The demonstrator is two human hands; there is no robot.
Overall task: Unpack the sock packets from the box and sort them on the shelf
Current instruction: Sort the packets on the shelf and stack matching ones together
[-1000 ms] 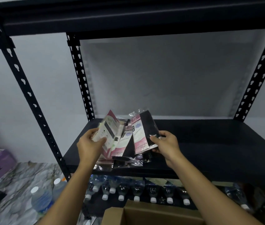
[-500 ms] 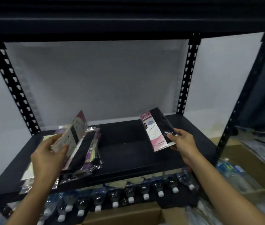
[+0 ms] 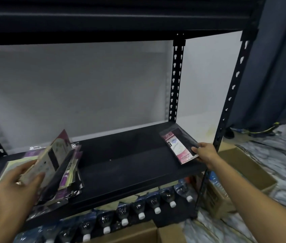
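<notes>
Since half a second ago, has carried the packet point(image 3: 179, 146) further right and lower, to the right end of the shelf point(image 3: 130, 165). Holds it with the right hand point(image 3: 206, 154), fingers point(image 3: 200, 148) pinching its near right edge. Cannot tell whether it is already lying on the board or just above it. Points with the long axis from front to back, far end leaning a little left, so lies ahead and left of the fingers. Probably needs only lowering and letting go. Grips with the left hand point(image 3: 16, 188) a bundle point(image 3: 51, 162) of packets, thumb across the top one, leaning against the pile point(image 3: 65, 193) at the left end. Well apart from the single packet, clearly nearer to the right hand. Shows the box point(image 3: 138, 232) below, at the front.
</notes>
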